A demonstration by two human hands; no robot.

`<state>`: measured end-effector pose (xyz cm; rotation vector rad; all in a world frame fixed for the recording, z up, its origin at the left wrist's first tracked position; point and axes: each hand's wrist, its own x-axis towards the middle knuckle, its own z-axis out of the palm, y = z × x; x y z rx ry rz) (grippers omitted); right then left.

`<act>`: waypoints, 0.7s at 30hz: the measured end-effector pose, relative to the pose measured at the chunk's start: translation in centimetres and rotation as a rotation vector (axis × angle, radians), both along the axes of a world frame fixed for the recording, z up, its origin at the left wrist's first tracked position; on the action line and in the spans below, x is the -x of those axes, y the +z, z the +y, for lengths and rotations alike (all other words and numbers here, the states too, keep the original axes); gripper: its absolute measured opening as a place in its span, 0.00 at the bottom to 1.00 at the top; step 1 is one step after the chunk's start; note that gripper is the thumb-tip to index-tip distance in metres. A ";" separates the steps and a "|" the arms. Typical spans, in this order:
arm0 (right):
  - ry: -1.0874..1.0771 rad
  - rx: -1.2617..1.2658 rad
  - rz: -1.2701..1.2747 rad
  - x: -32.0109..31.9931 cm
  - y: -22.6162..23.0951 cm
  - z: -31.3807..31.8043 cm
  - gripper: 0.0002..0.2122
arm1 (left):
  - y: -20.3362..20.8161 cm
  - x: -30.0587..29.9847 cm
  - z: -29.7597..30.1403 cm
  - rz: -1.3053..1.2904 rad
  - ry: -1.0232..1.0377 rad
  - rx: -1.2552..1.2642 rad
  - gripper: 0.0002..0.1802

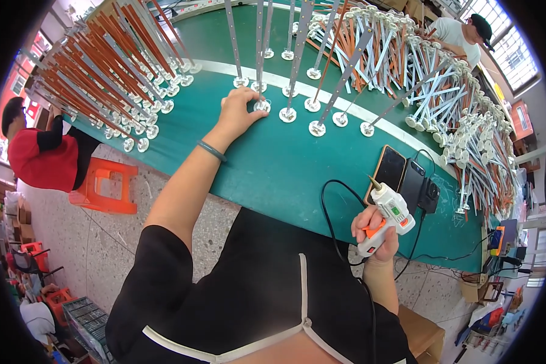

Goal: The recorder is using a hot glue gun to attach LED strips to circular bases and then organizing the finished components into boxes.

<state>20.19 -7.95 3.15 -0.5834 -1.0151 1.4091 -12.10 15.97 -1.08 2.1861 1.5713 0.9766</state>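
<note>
My left hand (239, 109) reaches out over the green table (273, 164) and pinches the round white base (261, 106) of an upright grey strip, one of several standing in a row along the white band. My right hand (376, 233) is near my body at the table's front edge, closed around a white glue gun (389, 212) with an orange trigger, its nozzle pointing up and away. The gun's black cord (333, 224) loops down past my lap.
Two phones (400, 176) and a black plug lie on the table to the right. Dense racks of orange and grey strips (109, 67) fill the left and right sides. A person in red sits far left by an orange stool (103, 185); another person works at the far right.
</note>
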 end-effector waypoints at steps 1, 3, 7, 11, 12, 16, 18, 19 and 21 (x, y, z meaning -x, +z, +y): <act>-0.002 -0.001 0.001 0.1 0.0 0.0 0.19 | 0.0 0.0 0.2 0.046 -0.006 -0.022 0.17; -0.011 0.002 -0.004 0.2 0.1 0.0 0.19 | -0.3 0.2 0.6 0.055 -0.016 -0.003 0.17; -0.017 -0.012 -0.006 0.4 0.2 -0.1 0.19 | -0.1 0.5 0.6 0.097 -0.034 0.032 0.19; -0.013 -0.016 0.007 0.5 0.5 -0.4 0.20 | 0.3 1.4 -0.9 0.062 -0.046 -0.102 0.23; -0.021 -0.023 0.001 0.4 0.5 -0.5 0.20 | 1.1 1.4 -1.8 0.033 0.026 -0.023 0.24; 0.054 -0.061 0.051 0.3 0.4 -0.4 0.19 | 5.1 -0.3 -8.6 -0.041 0.072 -0.296 0.26; 0.138 -0.049 0.095 1.1 0.7 -0.5 0.19 | 7.3 -3.8 -12.3 -0.093 -0.277 -0.387 0.40; 0.230 -0.043 0.144 1.6 1.3 -0.4 0.20 | 7.6 -5.2 -13.9 0.007 -0.427 -0.268 0.46; 0.322 -0.042 0.174 2.3 2.4 0.1 0.19 | 7.2 -7.0 -15.2 0.076 -0.527 -0.213 0.43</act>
